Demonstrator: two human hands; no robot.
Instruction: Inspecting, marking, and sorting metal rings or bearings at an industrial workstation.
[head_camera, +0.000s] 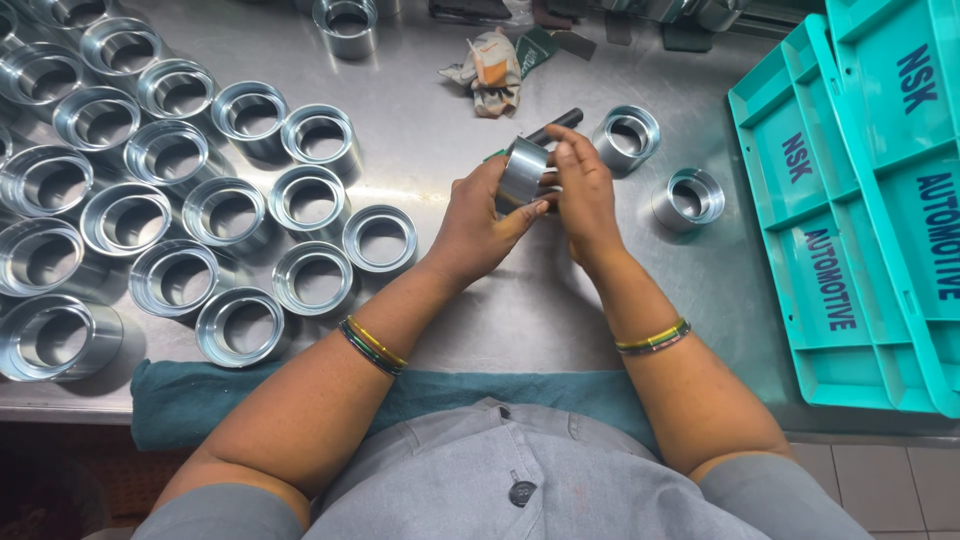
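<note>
Both my hands meet over the middle of a steel table (520, 310). My left hand (477, 225) grips a shiny metal ring (523, 172), tilted on its side. My right hand (583, 195) closes around the same ring from the right, with a black rod-like tool (560, 122) sticking out behind its fingers. Whether the right hand holds the tool or the tool lies on the table, I cannot tell. Two more metal rings (627, 136) (689, 197) stand on the table just right of my hands.
Many identical metal rings (230, 210) stand in rows over the table's left half. Teal plastic trays (860, 220) lie stacked at the right edge. A crumpled work glove (490, 72) lies at the back. A teal cloth (185, 395) hangs over the near edge.
</note>
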